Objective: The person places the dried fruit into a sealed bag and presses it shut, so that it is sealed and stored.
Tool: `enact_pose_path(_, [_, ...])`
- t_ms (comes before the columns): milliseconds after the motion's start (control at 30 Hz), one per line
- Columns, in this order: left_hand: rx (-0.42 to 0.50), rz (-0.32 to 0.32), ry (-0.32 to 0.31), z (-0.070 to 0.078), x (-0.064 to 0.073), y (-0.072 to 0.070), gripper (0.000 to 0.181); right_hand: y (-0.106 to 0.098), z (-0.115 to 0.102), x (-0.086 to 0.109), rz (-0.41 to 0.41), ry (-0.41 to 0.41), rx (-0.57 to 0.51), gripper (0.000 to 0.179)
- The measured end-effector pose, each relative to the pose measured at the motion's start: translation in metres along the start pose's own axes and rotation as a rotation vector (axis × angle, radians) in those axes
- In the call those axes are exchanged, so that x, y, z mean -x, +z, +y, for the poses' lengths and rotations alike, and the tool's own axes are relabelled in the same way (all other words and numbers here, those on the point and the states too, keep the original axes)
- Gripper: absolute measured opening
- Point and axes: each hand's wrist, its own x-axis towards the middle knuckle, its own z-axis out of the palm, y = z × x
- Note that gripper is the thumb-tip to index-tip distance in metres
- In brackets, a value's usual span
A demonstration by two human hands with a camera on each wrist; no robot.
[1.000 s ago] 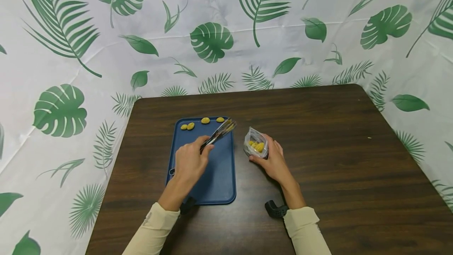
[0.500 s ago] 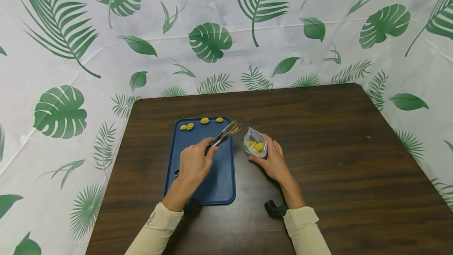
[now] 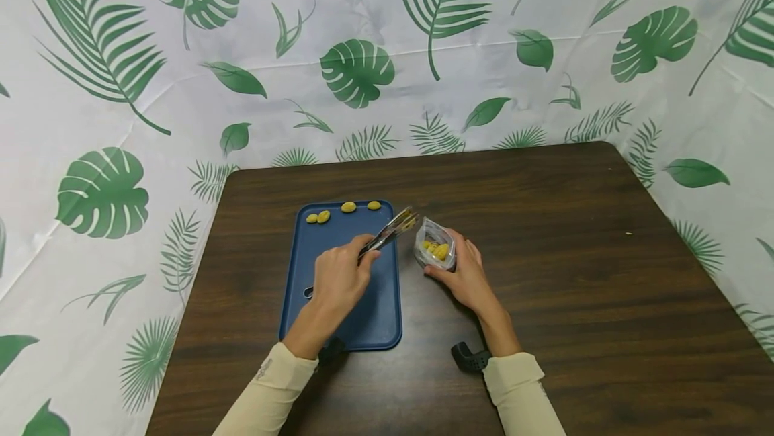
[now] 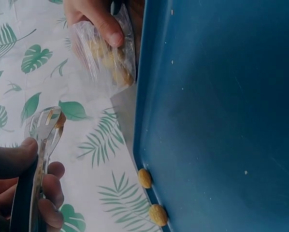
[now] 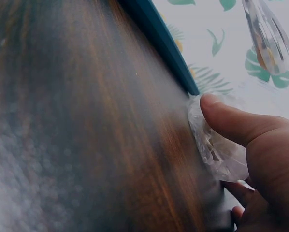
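Over blue tray [image 3: 382, 305], L hand [image 3: 340, 276] grips tongs [image 3: 388, 234], 1 yellow pc [image 4: 61, 120] in tips, past tray's R edge nr bag [image 3: 421, 248]. R hand [image 3: 465, 276] grips bag, clear, mouth open, yellow pcs [image 3: 442, 252] inside, just R of tray; can't tell if touching desk [image 3: 574, 261]. 4 pcs [image 3: 349, 207] along tray's far edge.

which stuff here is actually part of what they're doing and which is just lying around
Seems part of the job:
- tongs, in the left hand
- yellow piece in the tongs' tips
- bag, in the right hand, with more pieces inside
- tray
- four yellow pieces on it

Seems incidental:
- speck on the table
- leafy backdrop
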Motion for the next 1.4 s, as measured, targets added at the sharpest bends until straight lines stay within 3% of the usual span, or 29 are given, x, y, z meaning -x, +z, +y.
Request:
enact_pose_path(700, [-0.004,-0.064,0.04,0.011,-0.015,0.009,0.024,0.0,0.0,0.0,0.002,0.003,0.006,0.09])
enact_pose_path(1400, [0.011,-0.07,0.063,0.017,-0.015,0.016,0.026,0.0,0.001,0.0,0.004,-0.001,0.011,0.091])
